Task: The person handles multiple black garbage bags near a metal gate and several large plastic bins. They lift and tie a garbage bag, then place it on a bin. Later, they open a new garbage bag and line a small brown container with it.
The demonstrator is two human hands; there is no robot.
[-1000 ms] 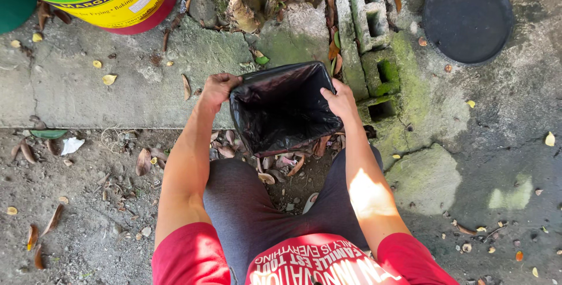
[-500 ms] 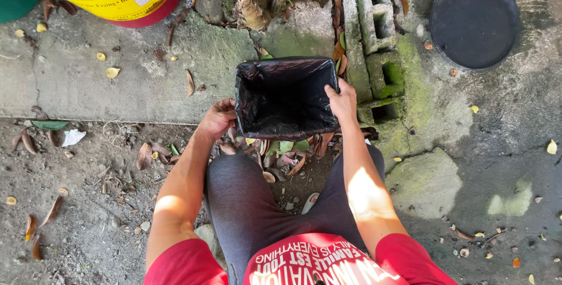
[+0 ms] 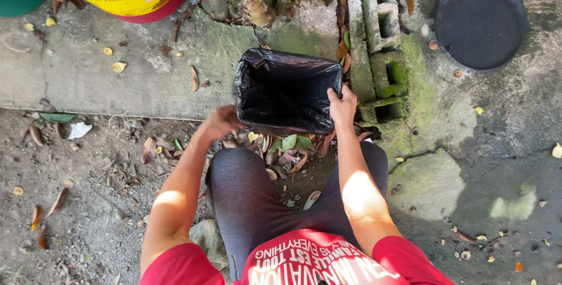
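Glossy, crinkled black plastic bag (image 3: 287,91); rough, mossy concrete slab (image 3: 117,80) beneath.

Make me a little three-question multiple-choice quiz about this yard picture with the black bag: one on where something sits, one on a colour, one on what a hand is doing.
1. Where is the round black lid?
A. On the ground at upper right
B. Inside the bag
C. Under the person's knee

2. What colour is the bag?
A. White
B. Black
C. Blue

3. What is the right hand doing?
A. Gripping the bag's rim
B. Resting flat on the ground
C. Holding a broom

Answers:
1. A, the lid lies on the concrete, right of the mossy hollow blocks.
2. B, the plastic is shiny black all round its open mouth.
3. A, its fingers sit on the rim's right near corner; the left hand is by the near left corner.
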